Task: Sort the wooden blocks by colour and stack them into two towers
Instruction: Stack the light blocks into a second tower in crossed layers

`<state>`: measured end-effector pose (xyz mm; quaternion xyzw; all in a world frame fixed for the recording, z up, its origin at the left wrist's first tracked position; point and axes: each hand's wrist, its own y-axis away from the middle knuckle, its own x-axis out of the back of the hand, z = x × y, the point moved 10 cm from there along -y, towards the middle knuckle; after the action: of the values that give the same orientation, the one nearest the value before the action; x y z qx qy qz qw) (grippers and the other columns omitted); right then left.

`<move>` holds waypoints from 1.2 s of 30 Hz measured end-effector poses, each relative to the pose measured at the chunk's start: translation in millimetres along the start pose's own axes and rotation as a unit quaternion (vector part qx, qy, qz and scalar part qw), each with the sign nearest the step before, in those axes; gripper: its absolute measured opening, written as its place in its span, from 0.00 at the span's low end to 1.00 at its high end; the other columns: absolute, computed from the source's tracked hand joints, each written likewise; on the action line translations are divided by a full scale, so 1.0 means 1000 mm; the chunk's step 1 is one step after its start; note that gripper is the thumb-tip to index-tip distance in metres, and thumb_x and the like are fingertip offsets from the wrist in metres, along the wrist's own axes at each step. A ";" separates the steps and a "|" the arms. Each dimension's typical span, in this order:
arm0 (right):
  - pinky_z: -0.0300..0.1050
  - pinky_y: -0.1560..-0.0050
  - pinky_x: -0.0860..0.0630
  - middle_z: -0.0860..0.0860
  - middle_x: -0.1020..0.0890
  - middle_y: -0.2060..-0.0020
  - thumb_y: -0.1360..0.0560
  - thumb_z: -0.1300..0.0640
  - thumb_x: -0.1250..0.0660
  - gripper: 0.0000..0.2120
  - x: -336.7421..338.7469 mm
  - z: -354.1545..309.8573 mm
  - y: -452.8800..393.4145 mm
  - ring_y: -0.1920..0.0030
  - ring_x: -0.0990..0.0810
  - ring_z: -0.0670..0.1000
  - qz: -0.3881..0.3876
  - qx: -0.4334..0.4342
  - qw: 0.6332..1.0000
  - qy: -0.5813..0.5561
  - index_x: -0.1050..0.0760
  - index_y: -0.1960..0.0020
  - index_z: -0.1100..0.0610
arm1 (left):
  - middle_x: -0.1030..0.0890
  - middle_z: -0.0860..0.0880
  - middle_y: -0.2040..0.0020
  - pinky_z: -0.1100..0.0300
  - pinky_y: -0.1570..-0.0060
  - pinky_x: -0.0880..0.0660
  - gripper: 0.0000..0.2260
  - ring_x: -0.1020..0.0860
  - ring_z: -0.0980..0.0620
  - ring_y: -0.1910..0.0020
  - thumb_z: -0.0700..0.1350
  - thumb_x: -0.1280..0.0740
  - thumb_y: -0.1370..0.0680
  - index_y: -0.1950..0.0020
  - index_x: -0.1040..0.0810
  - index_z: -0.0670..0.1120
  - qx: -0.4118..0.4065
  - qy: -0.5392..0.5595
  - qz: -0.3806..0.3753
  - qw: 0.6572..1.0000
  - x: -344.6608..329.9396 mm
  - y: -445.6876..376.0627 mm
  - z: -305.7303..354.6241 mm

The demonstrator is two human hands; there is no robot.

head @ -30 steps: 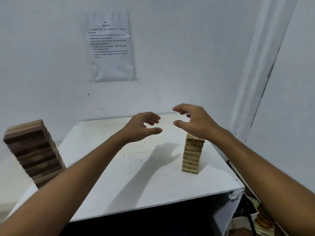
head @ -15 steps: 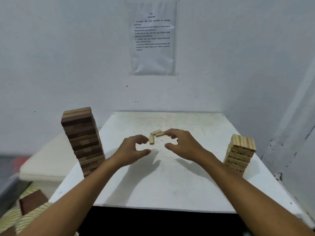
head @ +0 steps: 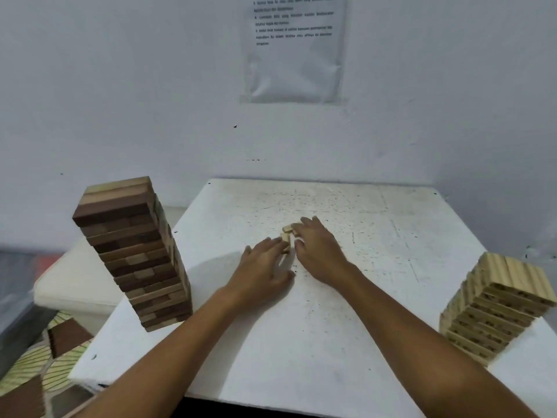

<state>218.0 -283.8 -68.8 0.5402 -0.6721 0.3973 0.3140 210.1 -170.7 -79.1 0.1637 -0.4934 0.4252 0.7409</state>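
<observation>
On the table [head: 301, 342] we had both towers nearly built, the pale tower [head: 494, 309] at the near right and the dark tower [head: 135, 251] at the left, well apart. Mid-table our left hand [head: 262, 270] and right hand [head: 319, 251] lay close together with fingers stretched, touching the last loose pale blocks [head: 287, 233] but not clearly gripping them; these, we judged, were all that remained. Nothing stood in the way, and a sheet [head: 295, 46] hung on the far wall.
</observation>
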 end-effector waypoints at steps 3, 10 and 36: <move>0.56 0.25 0.47 0.53 0.38 0.24 0.18 0.56 0.48 0.21 -0.014 0.001 -0.016 0.23 0.47 0.56 -0.028 0.007 0.998 0.052 0.36 0.25 0.55 | 0.40 0.52 0.22 0.42 0.26 0.50 0.28 0.46 0.51 0.23 0.53 0.37 0.21 0.23 0.39 0.49 -0.018 -0.025 -0.008 0.999 -0.004 -0.008 0.001; 0.53 0.29 0.39 0.53 0.33 0.27 0.19 0.56 0.47 0.21 -0.025 0.005 -0.021 0.27 0.37 0.54 -0.030 0.046 0.991 0.120 0.34 0.27 0.54 | 0.41 0.51 0.22 0.40 0.26 0.52 0.29 0.45 0.50 0.22 0.60 0.45 0.22 0.24 0.36 0.48 -0.032 -0.060 -0.022 0.997 -0.013 -0.009 -0.010; 0.50 0.35 0.30 0.44 0.29 0.31 0.19 0.60 0.44 0.18 -0.016 -0.055 0.151 0.29 0.35 0.47 -0.120 0.137 0.983 -0.029 0.26 0.34 0.48 | 0.19 0.48 0.40 0.63 0.39 0.31 0.11 0.24 0.52 0.38 0.42 0.30 0.25 0.43 0.16 0.48 -0.073 0.070 0.075 0.992 0.014 0.122 0.017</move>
<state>73.9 -213.0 -85.2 0.6664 -0.5500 0.4293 0.2629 105.6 -103.9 -80.5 0.0416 -0.4811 0.4527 0.7496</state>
